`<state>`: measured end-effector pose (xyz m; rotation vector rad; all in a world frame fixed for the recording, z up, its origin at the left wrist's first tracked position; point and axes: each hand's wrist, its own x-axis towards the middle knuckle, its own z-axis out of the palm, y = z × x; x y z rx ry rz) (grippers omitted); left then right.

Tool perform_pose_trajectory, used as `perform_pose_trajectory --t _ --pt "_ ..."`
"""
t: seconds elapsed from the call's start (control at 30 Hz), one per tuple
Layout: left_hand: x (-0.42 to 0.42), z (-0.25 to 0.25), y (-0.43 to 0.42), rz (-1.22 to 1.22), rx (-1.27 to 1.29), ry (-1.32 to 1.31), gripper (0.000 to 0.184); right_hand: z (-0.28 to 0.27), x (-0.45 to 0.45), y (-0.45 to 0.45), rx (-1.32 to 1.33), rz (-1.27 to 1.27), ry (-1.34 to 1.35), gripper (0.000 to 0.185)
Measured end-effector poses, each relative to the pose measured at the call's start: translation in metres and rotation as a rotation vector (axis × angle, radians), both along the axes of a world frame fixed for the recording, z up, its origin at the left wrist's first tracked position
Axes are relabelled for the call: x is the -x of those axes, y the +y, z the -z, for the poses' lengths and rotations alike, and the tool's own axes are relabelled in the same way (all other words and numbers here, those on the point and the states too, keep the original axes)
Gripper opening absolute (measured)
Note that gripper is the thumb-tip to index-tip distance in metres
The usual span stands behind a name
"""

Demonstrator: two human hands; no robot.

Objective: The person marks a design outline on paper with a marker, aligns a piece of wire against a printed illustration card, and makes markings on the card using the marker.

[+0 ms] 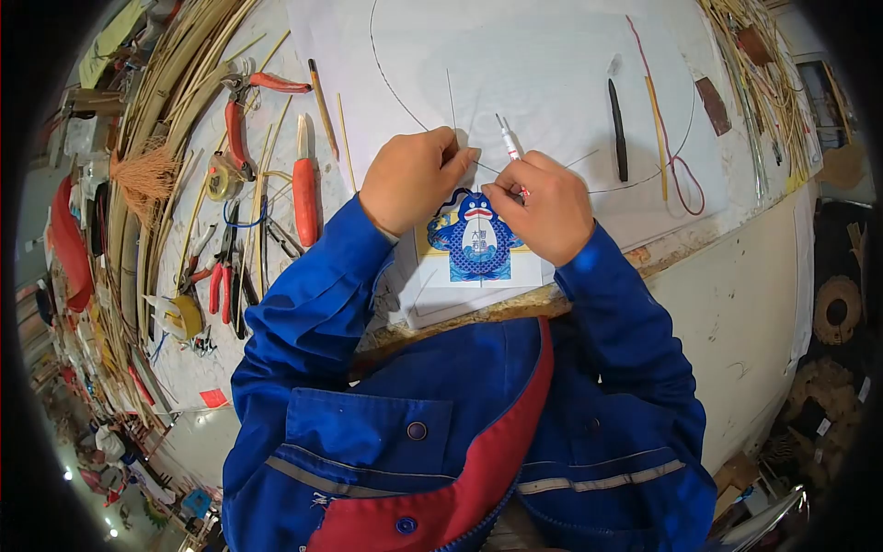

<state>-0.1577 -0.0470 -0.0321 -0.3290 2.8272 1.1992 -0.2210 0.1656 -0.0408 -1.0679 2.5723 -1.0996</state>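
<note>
Dark, thin wire [488,168] spans my left hand [407,181] and right hand [544,204], each grip pinching it, near the top of the blue printed picture [480,263]; light, even tension should prevent kinks.

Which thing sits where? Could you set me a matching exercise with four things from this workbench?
1. Red-handled blade
2. Black pen
3. Thin wire
4. Blue printed picture

A. Right of the right hand
B. Just below both hands
C. Left of the left hand
D. Stretching between the hands

Pairs: 1-C, 2-A, 3-D, 4-B
</note>
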Motion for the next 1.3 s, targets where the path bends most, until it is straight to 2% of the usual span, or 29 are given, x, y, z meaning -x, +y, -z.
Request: perform_pose_trajectory --t 0.33,0.6,0.7,1.0,1.13,1.23,1.3 --pt "-0.002 0.005 0.002 -0.003 0.042 0.063 0.039 0.002 0.001 -0.003 -0.045 0.011 0.013 0.015" --pt "-0.013 0.004 0.009 -0.005 -0.105 0.152 0.035 0.005 0.000 -0.003 -0.059 0.004 0.075 0.015" --pt "-0.018 -0.003 0.014 0.056 0.068 0.234 0.028 0.007 -0.001 -0.002 -0.056 0.011 0.106 0.015" --pt "-0.013 0.003 0.005 -0.025 0.099 0.139 0.029 0.007 -0.003 -0.001 -0.008 0.010 0.104 0.013" --pt "-0.022 -0.008 0.009 -0.010 0.172 0.198 0.022 0.008 -0.004 -0.001 0.016 0.019 0.120 0.013" --pt "-0.038 -0.019 0.005 0.035 0.266 0.587 0.016 0.008 -0.004 0.000 0.023 0.024 0.135 0.013" --pt "-0.042 -0.014 0.002 0.122 0.272 0.578 0.022 0.009 -0.004 0.000 0.039 0.020 0.142 0.013"
